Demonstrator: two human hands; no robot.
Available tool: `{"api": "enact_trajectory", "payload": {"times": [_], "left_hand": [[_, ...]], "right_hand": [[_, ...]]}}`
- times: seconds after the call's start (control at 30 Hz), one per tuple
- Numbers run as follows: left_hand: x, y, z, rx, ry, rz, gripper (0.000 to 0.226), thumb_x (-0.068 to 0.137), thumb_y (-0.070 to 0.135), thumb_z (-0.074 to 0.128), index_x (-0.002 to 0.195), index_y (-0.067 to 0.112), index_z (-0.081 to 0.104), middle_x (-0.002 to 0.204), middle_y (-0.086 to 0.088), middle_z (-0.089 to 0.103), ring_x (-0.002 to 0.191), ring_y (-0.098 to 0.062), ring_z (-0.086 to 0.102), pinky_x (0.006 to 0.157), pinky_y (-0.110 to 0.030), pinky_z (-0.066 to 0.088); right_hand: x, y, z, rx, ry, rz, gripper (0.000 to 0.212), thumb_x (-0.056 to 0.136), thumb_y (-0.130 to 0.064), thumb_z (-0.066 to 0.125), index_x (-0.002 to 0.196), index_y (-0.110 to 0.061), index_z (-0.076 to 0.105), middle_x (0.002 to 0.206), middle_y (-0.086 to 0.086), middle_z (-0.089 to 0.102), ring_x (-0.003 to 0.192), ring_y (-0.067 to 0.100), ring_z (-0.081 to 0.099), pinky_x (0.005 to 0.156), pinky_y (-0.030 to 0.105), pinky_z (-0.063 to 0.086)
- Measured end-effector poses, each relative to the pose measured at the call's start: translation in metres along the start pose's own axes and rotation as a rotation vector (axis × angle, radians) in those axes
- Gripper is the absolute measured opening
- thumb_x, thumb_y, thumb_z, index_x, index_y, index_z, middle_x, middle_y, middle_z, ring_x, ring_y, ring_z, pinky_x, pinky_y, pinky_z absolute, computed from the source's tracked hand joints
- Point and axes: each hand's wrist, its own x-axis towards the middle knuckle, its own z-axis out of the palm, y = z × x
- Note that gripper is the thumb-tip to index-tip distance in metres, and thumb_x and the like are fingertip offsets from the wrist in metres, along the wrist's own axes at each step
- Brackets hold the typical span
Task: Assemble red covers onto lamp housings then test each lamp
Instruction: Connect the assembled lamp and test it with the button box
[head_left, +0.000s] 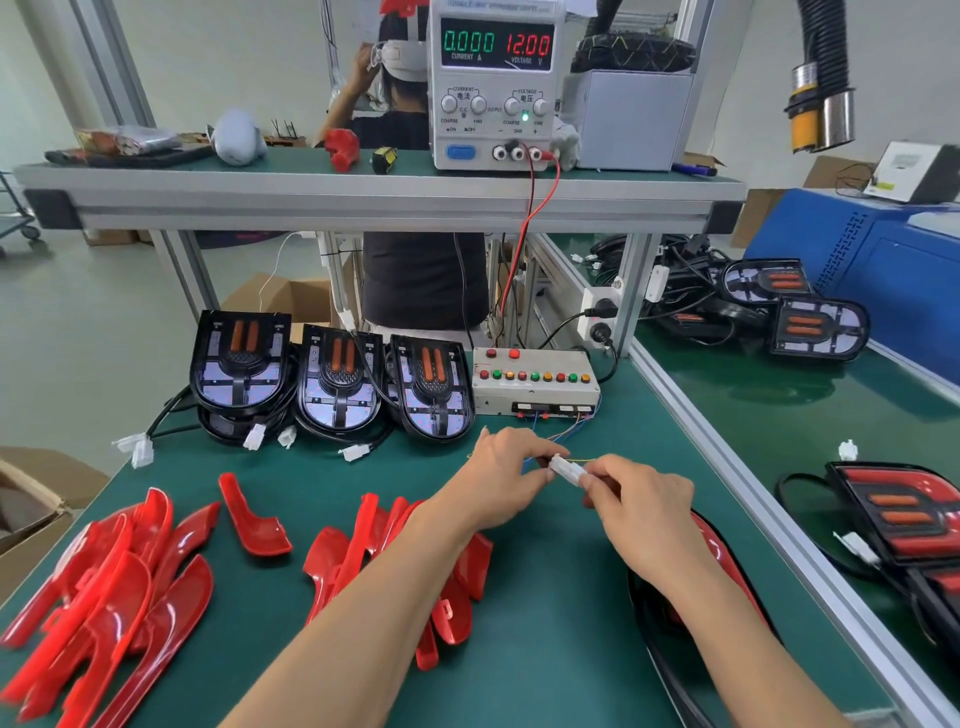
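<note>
Left hand and right hand each pinch one end of the white connector, its long axis running ten-to-four o'clock, the left hand nearer the test box.

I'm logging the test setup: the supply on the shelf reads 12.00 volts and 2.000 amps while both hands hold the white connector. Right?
Not quite. The power supply reads 0.000 amps, not 2.000; the head view shows it. The 12.00 volts is right, and the left hand and right hand do hold the white connector.

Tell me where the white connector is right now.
In the head view the white connector sits right of centre above the green table, pinched between the left hand and right hand, just in front of the test box.
</note>
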Motion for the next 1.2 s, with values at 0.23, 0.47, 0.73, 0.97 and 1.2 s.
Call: {"api": "enact_trajectory", "payload": {"times": [0.23, 0.47, 0.73, 0.97, 1.2], "left_hand": [[-0.0035, -0.0021, -0.0008, -0.034, 0.015, 0.004, 0.028, 0.093, 0.016, 0.067, 0.118, 0.023, 0.074, 0.101, 0.008, 0.069, 0.102, -0.015, 0.062, 0.110, -0.053, 0.038], [-0.0050, 0.0004, 0.0046, -0.029, 0.009, 0.070, 0.025, 0.090, 0.013, 0.066, 0.110, 0.024, 0.076, 0.093, 0.009, 0.071, 0.094, -0.006, 0.055, 0.112, -0.058, 0.032], [-0.0030, -0.0015, 0.0049, 0.249, 0.038, 0.091, 0.024, 0.094, 0.010, 0.059, 0.112, 0.016, 0.073, 0.104, -0.001, 0.073, 0.107, -0.022, 0.060, 0.125, -0.043, 0.006], [-0.0040, 0.0024, -0.0018, 0.485, -0.021, 0.166, 0.018, 0.097, 0.020, 0.056, 0.103, 0.018, 0.073, 0.096, -0.001, 0.070, 0.107, -0.020, 0.057, 0.123, -0.043, 0.010], [-0.0051, 0.0051, -0.0002, 0.514, -0.103, 0.178, 0.015, 0.094, 0.010, 0.052, 0.091, 0.009, 0.067, 0.086, -0.010, 0.066, 0.099, -0.028, 0.059, 0.122, -0.040, 0.020]], "right_hand": [[0.0006, -0.0002, -0.0019, 0.034, -0.011, -0.004, 0.022, 0.104, -0.038, 0.051, 0.086, -0.041, 0.063, 0.073, -0.017, 0.069, 0.066, 0.000, 0.058, 0.082, 0.033, 0.024], [-0.0005, -0.0033, -0.0007, 0.065, -0.015, -0.013, 0.021, 0.104, -0.038, 0.052, 0.086, -0.042, 0.062, 0.072, -0.018, 0.070, 0.065, -0.001, 0.058, 0.086, 0.033, 0.026], [-0.0025, -0.0063, -0.0001, 0.099, -0.022, -0.001, 0.016, 0.101, -0.043, 0.056, 0.089, -0.039, 0.066, 0.073, -0.014, 0.072, 0.070, 0.004, 0.060, 0.089, 0.033, 0.030], [-0.0033, -0.0061, 0.0007, -0.007, 0.012, 0.003, 0.021, 0.100, -0.049, 0.056, 0.095, -0.035, 0.070, 0.072, -0.015, 0.070, 0.073, 0.008, 0.061, 0.082, 0.033, 0.025], [-0.0053, -0.0095, 0.0065, -0.021, 0.009, -0.027, 0.026, 0.101, -0.049, 0.056, 0.092, -0.030, 0.071, 0.076, -0.009, 0.073, 0.079, 0.020, 0.063, 0.088, 0.035, 0.031]]}}
